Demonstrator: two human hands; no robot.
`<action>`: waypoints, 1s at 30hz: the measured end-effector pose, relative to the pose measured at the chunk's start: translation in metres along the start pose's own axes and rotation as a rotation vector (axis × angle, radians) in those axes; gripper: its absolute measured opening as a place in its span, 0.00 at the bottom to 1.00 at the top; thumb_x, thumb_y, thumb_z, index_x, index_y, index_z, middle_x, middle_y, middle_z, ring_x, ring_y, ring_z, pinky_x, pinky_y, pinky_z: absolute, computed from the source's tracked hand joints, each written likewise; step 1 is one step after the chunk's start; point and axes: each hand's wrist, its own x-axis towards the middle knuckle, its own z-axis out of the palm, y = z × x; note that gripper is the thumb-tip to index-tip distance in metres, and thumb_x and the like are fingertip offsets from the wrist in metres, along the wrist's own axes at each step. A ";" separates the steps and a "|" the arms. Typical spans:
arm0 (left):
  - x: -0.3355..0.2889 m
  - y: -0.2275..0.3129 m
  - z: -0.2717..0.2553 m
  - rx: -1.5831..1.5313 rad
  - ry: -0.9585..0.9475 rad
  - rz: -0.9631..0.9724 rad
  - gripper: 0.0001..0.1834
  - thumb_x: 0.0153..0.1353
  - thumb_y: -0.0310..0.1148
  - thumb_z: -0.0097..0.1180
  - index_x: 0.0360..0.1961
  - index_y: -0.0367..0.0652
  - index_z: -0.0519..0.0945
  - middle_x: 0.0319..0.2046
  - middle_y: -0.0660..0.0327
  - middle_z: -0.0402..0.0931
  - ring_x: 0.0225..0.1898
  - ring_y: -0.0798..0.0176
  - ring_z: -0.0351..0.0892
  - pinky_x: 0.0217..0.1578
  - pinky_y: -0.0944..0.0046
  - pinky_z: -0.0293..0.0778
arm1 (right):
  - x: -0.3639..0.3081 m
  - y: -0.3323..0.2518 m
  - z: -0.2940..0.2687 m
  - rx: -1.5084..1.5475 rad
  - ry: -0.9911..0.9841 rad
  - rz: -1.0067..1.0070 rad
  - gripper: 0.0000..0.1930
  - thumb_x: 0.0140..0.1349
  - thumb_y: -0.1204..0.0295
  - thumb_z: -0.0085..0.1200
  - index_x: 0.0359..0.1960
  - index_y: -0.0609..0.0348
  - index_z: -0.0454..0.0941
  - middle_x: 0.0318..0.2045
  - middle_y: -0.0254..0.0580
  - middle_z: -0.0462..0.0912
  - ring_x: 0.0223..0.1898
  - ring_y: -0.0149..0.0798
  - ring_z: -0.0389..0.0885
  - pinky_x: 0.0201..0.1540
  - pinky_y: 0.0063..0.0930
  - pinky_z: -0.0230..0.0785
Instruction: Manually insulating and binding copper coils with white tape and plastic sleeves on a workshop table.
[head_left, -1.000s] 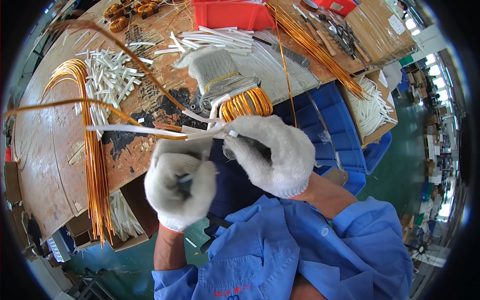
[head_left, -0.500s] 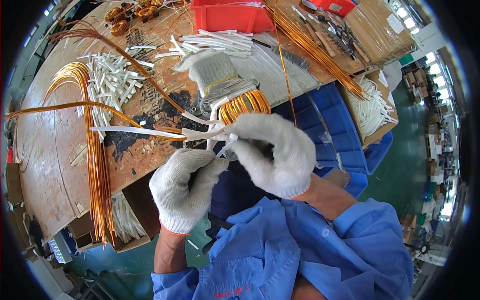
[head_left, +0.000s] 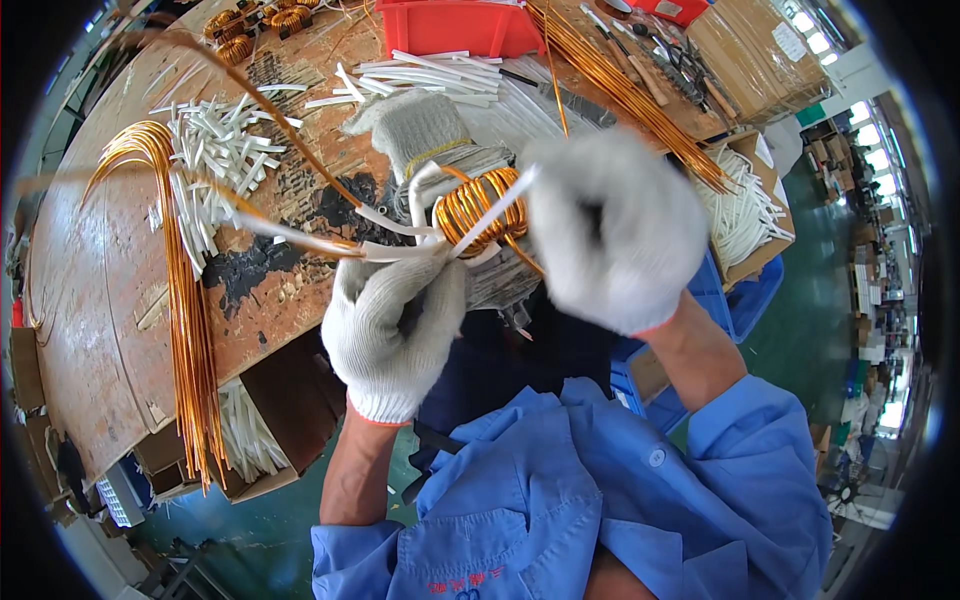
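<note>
My gloved left hand (head_left: 395, 335) is closed, thumb and fingers pinching white-sleeved wire leads (head_left: 395, 252) beside a copper-wound ring coil (head_left: 482, 208). The coil rests against a grey cloth-wrapped support (head_left: 430, 140) at the table's edge. A narrow white strip, which looks like a cable tie (head_left: 495, 212), slants across the coil from my left fingertips up to my right hand. Motion blurs my gloved right hand (head_left: 620, 235), but its fingertips appear closed on the strip's upper end. Long copper wires run leftward from the sleeves, partly blurred.
Short white sleeves (head_left: 215, 150) lie heaped on the worn table beside a hanging bundle of copper wires (head_left: 190, 330). Behind are a red bin (head_left: 460, 30), more copper wires (head_left: 640, 95) and hand tools. A carton of white sleeves (head_left: 745, 215) and a blue crate (head_left: 712, 300) stand right.
My right hand has moved right and up from the coil, uncovering it, and the white strip now stretches across it. My left hand has risen slightly to the leads at the coil.
</note>
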 end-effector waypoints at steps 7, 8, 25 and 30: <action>-0.020 -0.024 0.000 -0.408 0.224 -0.387 0.09 0.79 0.31 0.57 0.52 0.37 0.81 0.28 0.65 0.78 0.26 0.76 0.73 0.24 0.73 0.66 | -0.069 -0.063 -0.018 0.376 -0.158 0.699 0.15 0.74 0.67 0.69 0.54 0.63 0.85 0.35 0.40 0.88 0.29 0.29 0.84 0.34 0.25 0.78; -0.004 -0.005 0.001 -0.506 0.204 -0.600 0.10 0.81 0.34 0.56 0.52 0.38 0.81 0.27 0.65 0.77 0.25 0.77 0.73 0.24 0.74 0.65 | -0.074 -0.076 -0.010 0.353 -0.367 0.640 0.17 0.75 0.63 0.68 0.55 0.64 0.84 0.32 0.39 0.87 0.27 0.28 0.83 0.32 0.25 0.78; -0.006 -0.019 0.006 -0.600 -0.014 -0.645 0.17 0.81 0.39 0.62 0.54 0.32 0.85 0.32 0.65 0.84 0.29 0.76 0.79 0.28 0.72 0.74 | -0.058 -0.090 0.007 0.457 -0.560 0.906 0.25 0.67 0.58 0.77 0.51 0.69 0.86 0.31 0.45 0.92 0.30 0.34 0.92 0.36 0.30 0.84; -0.010 -0.023 0.014 -0.515 0.066 -0.515 0.19 0.84 0.43 0.58 0.53 0.34 0.84 0.33 0.65 0.84 0.29 0.76 0.78 0.28 0.71 0.72 | -0.060 -0.104 0.032 0.529 -0.362 1.005 0.12 0.73 0.67 0.69 0.39 0.66 0.86 0.25 0.40 0.88 0.24 0.29 0.85 0.28 0.28 0.77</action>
